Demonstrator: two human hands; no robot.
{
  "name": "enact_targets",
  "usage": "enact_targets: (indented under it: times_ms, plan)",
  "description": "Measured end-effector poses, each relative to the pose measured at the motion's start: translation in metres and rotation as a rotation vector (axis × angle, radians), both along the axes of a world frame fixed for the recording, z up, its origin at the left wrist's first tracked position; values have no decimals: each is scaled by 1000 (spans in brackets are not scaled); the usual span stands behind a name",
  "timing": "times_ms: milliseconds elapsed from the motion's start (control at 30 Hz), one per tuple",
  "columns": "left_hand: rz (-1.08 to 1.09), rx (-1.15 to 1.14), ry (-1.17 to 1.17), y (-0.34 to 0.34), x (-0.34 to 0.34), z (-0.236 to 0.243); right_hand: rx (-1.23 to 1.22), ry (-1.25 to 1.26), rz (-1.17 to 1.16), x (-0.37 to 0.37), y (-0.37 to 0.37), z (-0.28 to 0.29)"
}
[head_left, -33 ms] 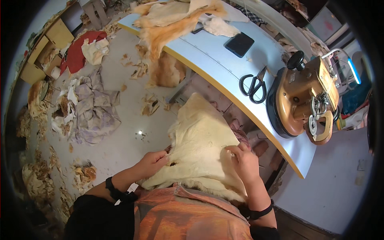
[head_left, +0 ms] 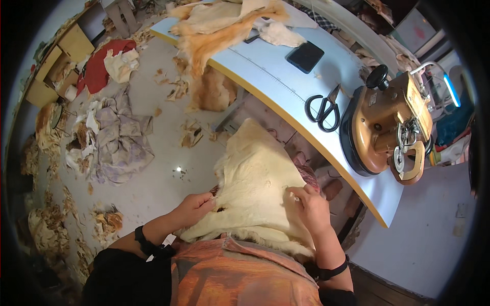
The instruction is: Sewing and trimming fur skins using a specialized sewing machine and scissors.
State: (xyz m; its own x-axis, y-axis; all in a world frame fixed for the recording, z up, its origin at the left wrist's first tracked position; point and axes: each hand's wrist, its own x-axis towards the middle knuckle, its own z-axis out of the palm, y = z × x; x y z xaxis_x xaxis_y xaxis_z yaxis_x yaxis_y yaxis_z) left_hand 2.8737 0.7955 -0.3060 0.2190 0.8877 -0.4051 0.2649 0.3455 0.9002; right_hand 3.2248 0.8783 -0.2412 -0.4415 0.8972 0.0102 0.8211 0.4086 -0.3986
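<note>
A fur pelt (head_left: 258,176) lies over my lap with its cream skin side up. Fur shows along its left rim and its folded near end. My left hand (head_left: 196,208) is closed on the pelt's left edge, beside a small dark hole (head_left: 220,209). Over the right part of the skin, my right hand (head_left: 312,206) has its fingers bent and thumb and forefinger together. A tiny pale bit shows at those fingertips; whether it is loose or part of the skin I cannot tell.
A blue-topped table (head_left: 275,69) on the right carries a fur sewing machine (head_left: 385,122), black-handled scissors (head_left: 324,108), a phone (head_left: 305,56) and orange fur pelts (head_left: 224,33). Fur scraps (head_left: 107,222) and a crumpled patterned cloth (head_left: 120,143) lie on the floor at left.
The fingertips of my right hand have shifted very slightly on the pelt. My left hand and the pelt stay in place.
</note>
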Motion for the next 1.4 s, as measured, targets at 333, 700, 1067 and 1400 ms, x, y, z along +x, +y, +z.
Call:
enact_targets:
  times_ms: [333,700,1067,1400]
  plan:
    - [-113,71,35,6,-2,18,-175,-50,14,9,-8,-54]
    - [-358,232,289,29,-20,39,-16,35,-132,35,5,-29]
    - [-565,-101,140,-8,-28,56,-95,39,41,40,-5,-21]
    - [-443,368,396,67,7,86,-72,112,13,42,-14,-28]
